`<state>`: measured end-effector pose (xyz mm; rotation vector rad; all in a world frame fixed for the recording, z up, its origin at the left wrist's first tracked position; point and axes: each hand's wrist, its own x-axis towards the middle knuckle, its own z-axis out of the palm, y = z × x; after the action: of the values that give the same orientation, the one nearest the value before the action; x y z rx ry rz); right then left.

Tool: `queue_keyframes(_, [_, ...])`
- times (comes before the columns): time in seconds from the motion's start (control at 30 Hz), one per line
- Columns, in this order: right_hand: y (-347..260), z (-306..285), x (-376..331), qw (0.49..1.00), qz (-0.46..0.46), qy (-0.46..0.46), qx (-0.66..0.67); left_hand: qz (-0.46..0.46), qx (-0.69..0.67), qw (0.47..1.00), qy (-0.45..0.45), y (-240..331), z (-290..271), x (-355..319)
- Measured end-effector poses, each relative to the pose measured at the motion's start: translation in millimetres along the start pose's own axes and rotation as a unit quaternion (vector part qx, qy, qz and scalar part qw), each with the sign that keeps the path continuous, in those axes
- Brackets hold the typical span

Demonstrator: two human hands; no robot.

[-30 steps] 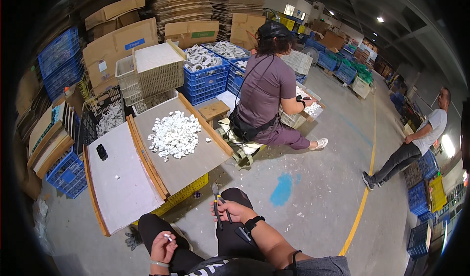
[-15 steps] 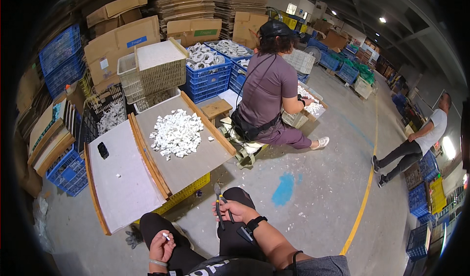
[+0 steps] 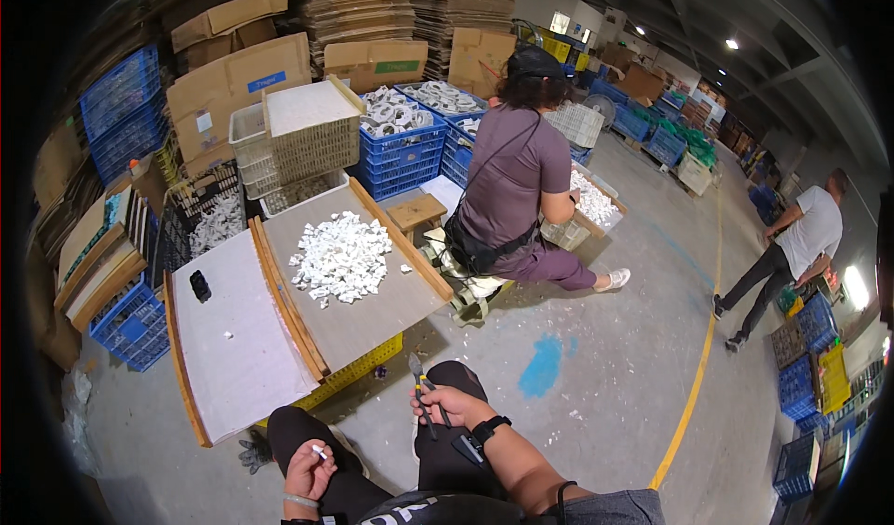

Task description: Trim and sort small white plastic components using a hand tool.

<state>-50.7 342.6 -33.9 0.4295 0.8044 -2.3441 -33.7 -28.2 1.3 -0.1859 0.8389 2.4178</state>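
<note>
In my right hand [image 3: 450, 404], over my right knee, is a pair of cutting pliers [image 3: 420, 390] with black and yellow handles, jaws pointing away from me. My left hand [image 3: 309, 469] rests by my left thigh and pinches a small white plastic piece [image 3: 320, 451]. Ahead of me, a heap of similar white pieces [image 3: 343, 259] lies on a grey wood-edged board [image 3: 372, 315]. To its left is a white board [image 3: 237, 376] with wooden edges, where a single white piece [image 3: 228, 336] and a small black object [image 3: 199, 286] lie.
A seated person [image 3: 517, 171] works at another pile of white pieces [image 3: 593, 199]. Blue crates [image 3: 400, 157] of white rings stand behind the boards. At right, another person [image 3: 803, 245] is on foot near stacked crates [image 3: 796, 371]. A glove [image 3: 256, 450] lies by my left leg.
The person at the right has walked farther along and turned away. The seated person's arm has shifted. Both my hands keep their holds, almost unmoved, while the view shifts slightly.
</note>
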Motion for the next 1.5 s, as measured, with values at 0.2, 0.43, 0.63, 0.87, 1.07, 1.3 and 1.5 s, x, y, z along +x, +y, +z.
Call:
queue_keyframes(0.2, [6,-10,3,0.999,0.001,-0.039,0.005,-0.059,0.030,0.996,-0.053,-1,-1,-3])
queue_keyframes(0.43, [10,2,3,1.000,0.004,0.007,-0.026,-0.063,0.057,0.996,-0.033,0,2,-9])
queue_keyframes(0.63, [2,12,-4,0.992,-0.056,0.044,-0.102,-0.067,0.069,0.991,-0.093,-2,-3,7])
queue_keyframes(0.87, [-15,9,0,0.999,-0.012,0.004,-0.050,-0.078,0.060,0.994,-0.051,-2,3,11])
queue_keyframes(1.07, [-8,8,-1,0.999,-0.009,-0.013,-0.039,-0.092,0.068,0.993,-0.044,-1,6,8])
queue_keyframes(1.3, [-7,13,-4,0.999,-0.009,0.003,-0.035,-0.093,0.066,0.992,-0.046,0,5,7])
queue_keyframes(1.5, [-8,16,-2,0.997,-0.007,0.022,-0.068,-0.091,0.057,0.993,-0.057,1,4,7])
